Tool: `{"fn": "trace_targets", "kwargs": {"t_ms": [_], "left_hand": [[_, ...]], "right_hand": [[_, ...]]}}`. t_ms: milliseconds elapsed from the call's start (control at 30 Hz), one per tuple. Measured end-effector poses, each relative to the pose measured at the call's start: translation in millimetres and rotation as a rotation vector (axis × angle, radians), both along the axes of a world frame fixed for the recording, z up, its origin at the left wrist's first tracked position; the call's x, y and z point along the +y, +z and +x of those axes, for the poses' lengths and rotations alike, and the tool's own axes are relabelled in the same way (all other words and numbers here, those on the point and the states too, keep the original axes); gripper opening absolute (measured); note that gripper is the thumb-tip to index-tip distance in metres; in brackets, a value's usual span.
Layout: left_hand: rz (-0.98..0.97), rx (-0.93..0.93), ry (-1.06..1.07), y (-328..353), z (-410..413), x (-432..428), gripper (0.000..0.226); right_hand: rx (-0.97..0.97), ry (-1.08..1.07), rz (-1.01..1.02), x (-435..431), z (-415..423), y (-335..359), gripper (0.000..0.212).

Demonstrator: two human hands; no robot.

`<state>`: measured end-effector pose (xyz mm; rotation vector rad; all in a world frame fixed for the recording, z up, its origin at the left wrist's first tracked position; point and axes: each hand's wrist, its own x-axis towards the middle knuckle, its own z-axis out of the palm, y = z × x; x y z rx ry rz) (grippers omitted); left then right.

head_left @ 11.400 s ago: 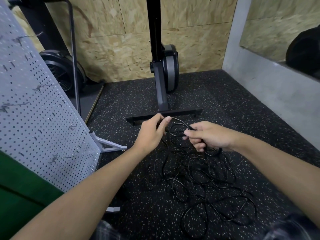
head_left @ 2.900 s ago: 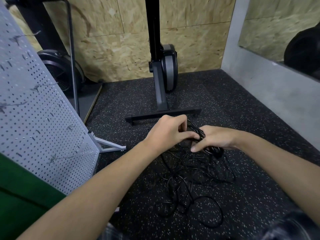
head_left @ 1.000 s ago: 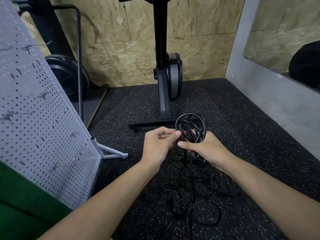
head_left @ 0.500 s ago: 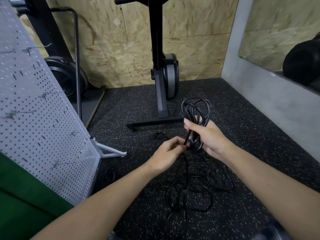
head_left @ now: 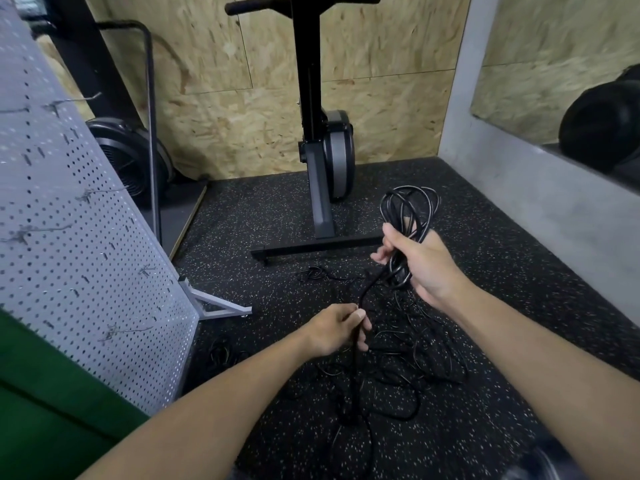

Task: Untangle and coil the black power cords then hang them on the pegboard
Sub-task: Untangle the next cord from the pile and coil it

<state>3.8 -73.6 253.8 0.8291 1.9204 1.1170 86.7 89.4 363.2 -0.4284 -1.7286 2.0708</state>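
**Fingers (head_left: 398, 239) curled round coil (head_left: 410, 206), strand pinched lower down**

Gripping the coil in the right hand (head_left: 427, 268), fist closed tight round several black loops, thumb pressed across the front. Held up in front of the rower (head_left: 320, 188), with the loops fanning out above the fist.

Pinching a single strand (head_left: 370, 287) in the left hand (head_left: 337, 332), thumb and forefinger closed on it, remaining fingers curled underneath. Stretched in a slanting line from the right fist down to that pinch, then dropping straight into the tangle (head_left: 401, 362) on the floor (head_left: 512, 334).

Sprawled loose and unsorted between the forearms, well apart from the pegboard (head_left: 90, 258) leaning at left. Nothing but hooks (head_left: 31, 233) on its face. Smaller cord bits near the rower's foot (head_left: 318, 273) and by the pegboard base (head_left: 221, 351).

Against half a second ago: left hand drawn lower and nearer the body, no longer right beside the right hand, with a longer run of strand pulled out between the two. Same grip on the coil. Against a second ago: coil lifted higher and further right.
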Motion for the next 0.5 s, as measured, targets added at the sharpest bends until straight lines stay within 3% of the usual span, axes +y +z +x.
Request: {"fn": "trace_targets", "kwargs": {"t_ms": [133, 300, 500], "left_hand": [[-0.106, 0.308, 0.09, 2.5, -8.0, -3.3, 0.04], [-0.119, 0.61, 0.027, 7.1, -15.1, -5.1, 0.021], [-0.23, 0.627, -0.101, 18.5, -17.4, -4.9, 0.011]], "right_hand": [[-0.095, -0.057, 0.259, 10.1, -7.5, -9.9, 0.017], [-0.198, -0.085, 0.598, 14.3, -14.5, -17.2, 0.017], [-0.278, -0.148, 0.809, 29.4, -14.9, -22.0, 0.022]]}}
